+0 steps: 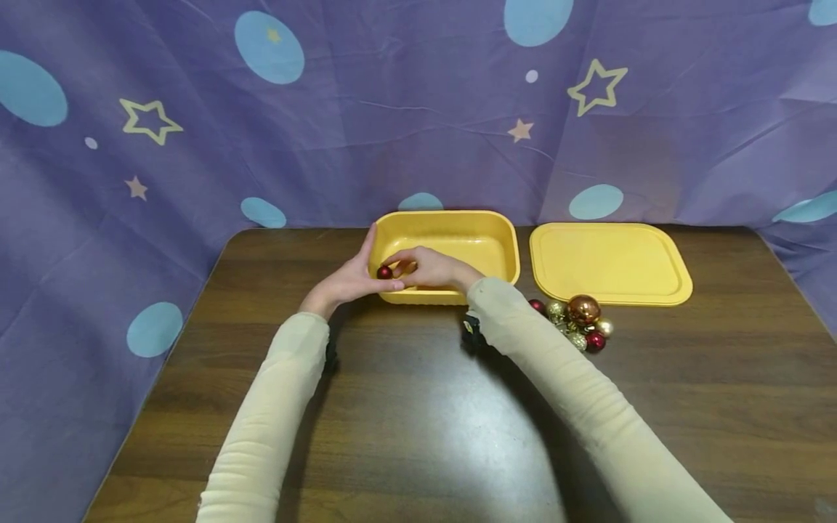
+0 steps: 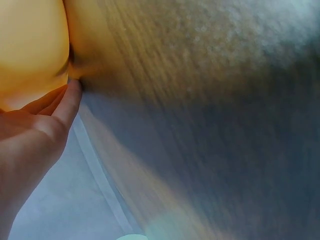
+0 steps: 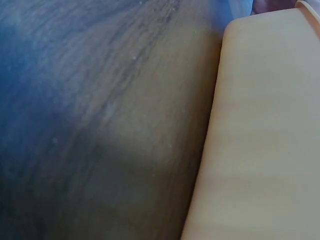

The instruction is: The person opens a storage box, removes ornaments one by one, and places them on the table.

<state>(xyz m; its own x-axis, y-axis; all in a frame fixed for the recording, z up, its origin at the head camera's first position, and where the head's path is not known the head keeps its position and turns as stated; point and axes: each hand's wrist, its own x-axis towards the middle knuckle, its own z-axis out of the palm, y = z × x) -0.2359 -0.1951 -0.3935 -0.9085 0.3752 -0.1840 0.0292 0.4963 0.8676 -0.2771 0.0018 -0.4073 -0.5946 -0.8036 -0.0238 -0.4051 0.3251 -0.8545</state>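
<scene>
A yellow plastic box (image 1: 513, 254) stands without its lid near the back of the table. My left hand (image 1: 349, 280) is at its front left corner, thumb along the front rim and fingers straight against the outer left side. In the left wrist view, the fingers (image 2: 70, 102) lie against the box wall (image 2: 32, 37). My right hand (image 1: 428, 266) reaches over the front rim into the box. Its fingertips hold a small dark red Christmas ball (image 1: 384, 272) by the front left corner. The right wrist view shows the box's outer wall (image 3: 265, 125), with the right hand out of sight.
The yellow lid (image 1: 608, 261) lies flat to the right of the box. In front of it sits a cluster of Christmas balls, among them a large copper one (image 1: 583, 310), gold ones and red ones, partly behind the right sleeve (image 1: 562, 370). A purple patterned curtain (image 1: 418, 109) hangs behind the table.
</scene>
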